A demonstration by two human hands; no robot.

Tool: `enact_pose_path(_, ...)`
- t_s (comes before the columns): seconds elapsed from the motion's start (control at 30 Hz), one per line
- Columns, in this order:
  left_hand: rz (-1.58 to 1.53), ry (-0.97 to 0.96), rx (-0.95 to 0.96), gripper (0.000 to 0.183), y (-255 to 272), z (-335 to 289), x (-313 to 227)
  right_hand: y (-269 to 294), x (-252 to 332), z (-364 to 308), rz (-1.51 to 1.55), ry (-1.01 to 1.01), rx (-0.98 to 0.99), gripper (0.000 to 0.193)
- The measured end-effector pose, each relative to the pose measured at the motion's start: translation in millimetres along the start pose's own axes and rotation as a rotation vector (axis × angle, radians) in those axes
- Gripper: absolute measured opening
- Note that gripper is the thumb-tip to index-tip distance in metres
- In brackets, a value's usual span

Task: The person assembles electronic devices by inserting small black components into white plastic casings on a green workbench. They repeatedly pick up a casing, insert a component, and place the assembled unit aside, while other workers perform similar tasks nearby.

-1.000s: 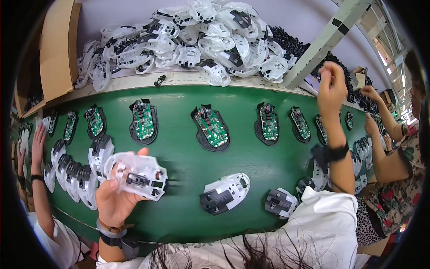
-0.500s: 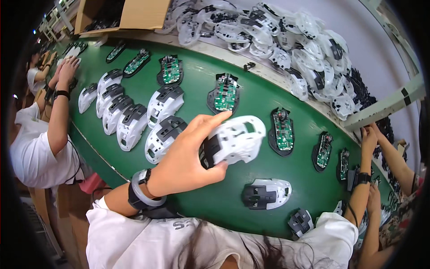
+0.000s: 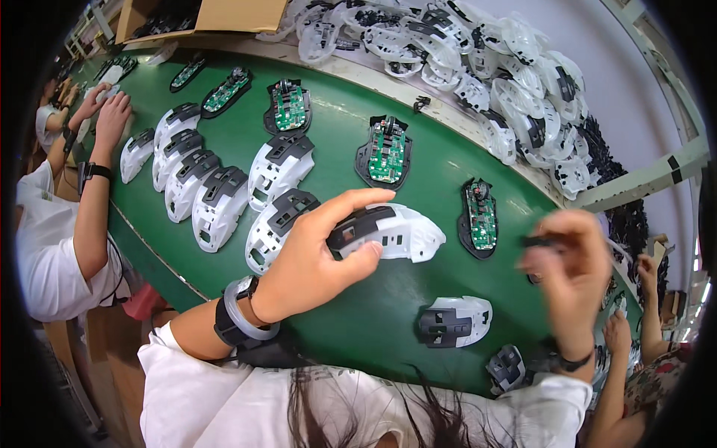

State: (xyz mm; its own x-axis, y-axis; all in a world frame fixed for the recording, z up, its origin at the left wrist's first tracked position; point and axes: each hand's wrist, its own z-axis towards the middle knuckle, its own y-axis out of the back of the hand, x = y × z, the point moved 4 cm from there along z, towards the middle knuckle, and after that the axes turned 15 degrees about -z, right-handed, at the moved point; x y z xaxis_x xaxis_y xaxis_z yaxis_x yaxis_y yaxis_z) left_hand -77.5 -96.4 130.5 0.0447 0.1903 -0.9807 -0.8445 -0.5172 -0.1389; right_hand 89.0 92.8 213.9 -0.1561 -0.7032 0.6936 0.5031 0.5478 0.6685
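Note:
My left hand [image 3: 310,257] grips a white and black mouse shell [image 3: 411,235], thumb on its near side and fingers over the far side, above the green bench. To its right is my right hand [image 3: 573,280], raised and smeared by motion. A small black part [image 3: 539,241] shows at those fingertips; its kind is too blurred to tell. Beyond the held shell lies a black mouse base with a green circuit board [image 3: 385,153], and another circuit board base [image 3: 479,216] sits between my hands. Nearer me rests a loose mouse shell [image 3: 455,321].
Several white and black shells [image 3: 220,209] line the left of the green bench [image 3: 358,306]. More circuit board bases [image 3: 289,106] lie farther back. Behind a ledge are a heap of white shells [image 3: 448,56], an open cardboard box [image 3: 239,15] and a slanting beam [image 3: 642,179]. Co-workers' arms [image 3: 91,216] flank me.
My right hand has come back from the far-right ledge toward me, a small black part at its fingers. My left hand has turned the shell so its side faces up.

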Motion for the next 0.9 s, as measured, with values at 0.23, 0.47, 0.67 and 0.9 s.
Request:
enact_pose_path(0.23,-0.174,0.050,-0.012,0.058,2,2,1,-87,22,41,0.126,0.074,0.269,0.014)
enact_pose_path(0.47,0.064,-0.084,0.053,0.056,7,2,-1,-90,15,39,-0.153,0.276,0.163,0.032)
enact_pose_path(0.67,-0.271,-0.008,-0.067,0.059,4,2,2,-106,1,40,0.223,0.021,0.473,0.047)
enact_pose_path(0.9,-0.245,-0.020,-0.095,0.060,-2,-7,-1,-112,12,24,0.243,0.117,0.492,0.052)
